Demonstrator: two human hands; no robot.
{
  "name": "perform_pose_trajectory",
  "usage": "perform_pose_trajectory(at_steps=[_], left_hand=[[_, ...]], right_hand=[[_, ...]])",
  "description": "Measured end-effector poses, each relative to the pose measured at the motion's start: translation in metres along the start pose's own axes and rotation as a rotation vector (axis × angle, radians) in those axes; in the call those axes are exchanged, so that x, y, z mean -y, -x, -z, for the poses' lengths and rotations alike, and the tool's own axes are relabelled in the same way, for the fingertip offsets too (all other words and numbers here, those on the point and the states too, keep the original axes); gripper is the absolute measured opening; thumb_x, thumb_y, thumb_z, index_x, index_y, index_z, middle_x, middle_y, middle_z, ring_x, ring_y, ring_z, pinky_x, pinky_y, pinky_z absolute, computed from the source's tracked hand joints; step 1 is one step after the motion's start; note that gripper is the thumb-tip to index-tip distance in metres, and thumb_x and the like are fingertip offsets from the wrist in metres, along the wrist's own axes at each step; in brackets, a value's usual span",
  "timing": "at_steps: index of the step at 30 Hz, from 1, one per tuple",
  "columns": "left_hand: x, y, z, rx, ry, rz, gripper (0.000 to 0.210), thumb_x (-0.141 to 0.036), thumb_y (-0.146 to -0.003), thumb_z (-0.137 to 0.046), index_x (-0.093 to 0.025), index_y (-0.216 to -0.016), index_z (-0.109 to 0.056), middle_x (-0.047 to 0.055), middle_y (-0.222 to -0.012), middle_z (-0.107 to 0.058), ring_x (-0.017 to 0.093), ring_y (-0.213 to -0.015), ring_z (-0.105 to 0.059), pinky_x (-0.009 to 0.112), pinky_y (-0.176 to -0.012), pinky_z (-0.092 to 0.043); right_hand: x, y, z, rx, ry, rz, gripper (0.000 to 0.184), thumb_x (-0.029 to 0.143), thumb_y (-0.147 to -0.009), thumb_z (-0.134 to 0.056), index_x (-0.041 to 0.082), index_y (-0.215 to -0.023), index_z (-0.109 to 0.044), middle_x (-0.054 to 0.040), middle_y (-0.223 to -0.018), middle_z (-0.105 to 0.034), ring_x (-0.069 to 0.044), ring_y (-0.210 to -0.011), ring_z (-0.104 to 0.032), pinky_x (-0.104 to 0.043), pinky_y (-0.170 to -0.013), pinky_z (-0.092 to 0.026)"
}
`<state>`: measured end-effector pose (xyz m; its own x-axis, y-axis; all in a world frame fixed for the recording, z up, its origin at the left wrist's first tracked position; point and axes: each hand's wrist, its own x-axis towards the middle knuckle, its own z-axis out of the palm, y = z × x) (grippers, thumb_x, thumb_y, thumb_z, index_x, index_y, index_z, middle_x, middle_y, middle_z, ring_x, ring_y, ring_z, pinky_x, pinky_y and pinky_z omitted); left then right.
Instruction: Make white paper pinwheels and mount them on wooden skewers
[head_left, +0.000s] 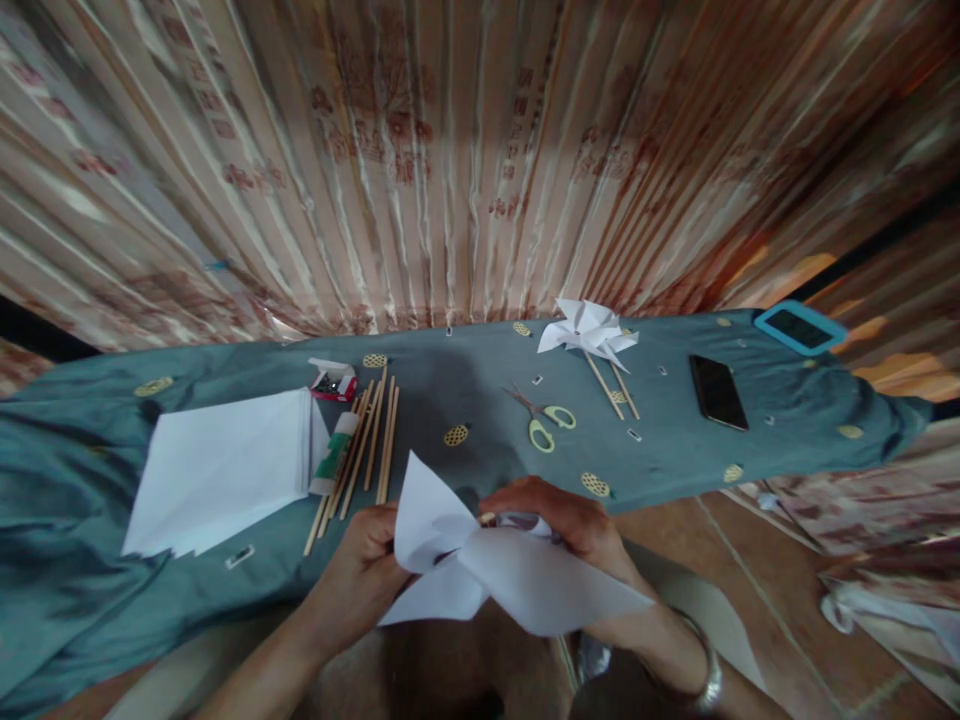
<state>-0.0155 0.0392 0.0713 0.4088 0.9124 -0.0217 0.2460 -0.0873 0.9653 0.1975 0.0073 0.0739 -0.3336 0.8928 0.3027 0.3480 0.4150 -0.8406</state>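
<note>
A white paper pinwheel point(517, 575) is held up close in front of me, over the near edge of the cloth. My left hand point(375, 555) grips its left side, with the fingertips partly behind the paper. Behind the top of the pinwheel, my right hand point(566, 515) is curled. A small pale wooden end, perhaps of a stick, shows by its fingertips point(487, 520). What else the right fingers hold is hidden by the paper. Beyond my hands lie scissors point(541, 418) with green handles.
To the left are a stack of white paper point(225, 465), a glue stick point(335, 453), several wooden sticks point(366, 430) and a small red box point(334, 382) of dark bits. Pinwheels on sticks point(589, 328), a phone point(718, 391) and a blue-framed device point(801, 328) lie right. A curtain point(465, 160) hangs behind.
</note>
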Motion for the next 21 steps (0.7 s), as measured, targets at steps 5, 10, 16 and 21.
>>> perform_pose_trajectory(at_steps=[5, 10, 16, 21], left_hand=[[0.008, 0.008, 0.001, 0.098, 0.168, -0.018, 0.024, -0.032, -0.077, -0.063, -0.016, -0.061, -0.067, 0.002, -0.059, -0.061, 0.012, -0.054, -0.055, 0.019, -0.049, -0.043], [0.021, 0.015, 0.000, 0.124, 0.228, -0.080, 0.017, -0.031, -0.079, -0.064, -0.017, -0.076, -0.072, 0.003, -0.065, -0.064, 0.014, -0.059, -0.060, 0.019, -0.052, -0.045], [0.019, 0.024, 0.000, 0.119, 0.156, -0.153, 0.020, -0.028, -0.083, -0.059, -0.019, -0.076, -0.075, 0.005, -0.068, -0.068, 0.015, -0.062, -0.062, 0.020, -0.054, -0.046], [0.021, 0.028, -0.001, 0.153, 0.155, -0.028, 0.025, -0.033, -0.081, -0.060, -0.019, -0.064, -0.072, 0.005, -0.063, -0.066, 0.014, -0.056, -0.058, 0.019, -0.045, -0.040]], right_hand=[[0.003, 0.001, -0.002, -0.020, 0.016, 0.117, 0.027, 0.023, -0.084, -0.065, 0.022, -0.111, -0.061, -0.0040, -0.092, -0.071, -0.016, -0.086, -0.066, -0.027, -0.074, -0.051], [0.005, 0.001, -0.003, -0.022, 0.042, 0.175, 0.021, 0.020, -0.086, -0.061, 0.020, -0.107, -0.061, -0.0031, -0.088, -0.072, -0.015, -0.082, -0.066, -0.027, -0.075, -0.052], [0.009, 0.010, -0.003, -0.020, 0.079, 0.175, 0.032, 0.018, -0.085, -0.062, 0.022, -0.117, -0.057, -0.0033, -0.094, -0.072, -0.017, -0.090, -0.067, -0.031, -0.077, -0.054], [0.013, 0.015, -0.002, 0.025, 0.101, 0.132, 0.048, 0.016, -0.083, -0.065, 0.029, -0.127, -0.050, -0.0021, -0.097, -0.072, -0.019, -0.091, -0.066, -0.035, -0.079, -0.055]])
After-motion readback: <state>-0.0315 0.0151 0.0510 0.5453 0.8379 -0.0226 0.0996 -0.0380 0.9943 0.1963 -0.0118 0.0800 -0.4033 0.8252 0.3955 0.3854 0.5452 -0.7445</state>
